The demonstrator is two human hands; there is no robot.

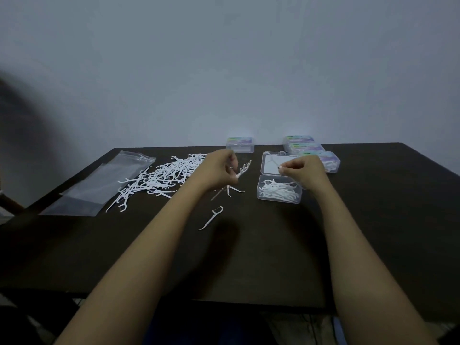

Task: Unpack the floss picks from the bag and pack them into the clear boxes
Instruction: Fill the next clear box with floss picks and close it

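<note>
Left hand (220,170) grips a bunch of picks (245,167), right hand (307,170) pinches a single pick (273,161) over the open box (260,195), roughly half full of picks.

We see a loose pile of white floss picks (159,175) left of centre, beside the flat, clear bag (99,185). One stray pick (211,218) lies nearer us. Our left hand (219,170) grips a small bunch (242,170); our right hand (305,170) pinches a single pick (273,161) above the open clear box (278,194), partly filled with picks. Four closed boxes (306,146) sit behind it
</note>
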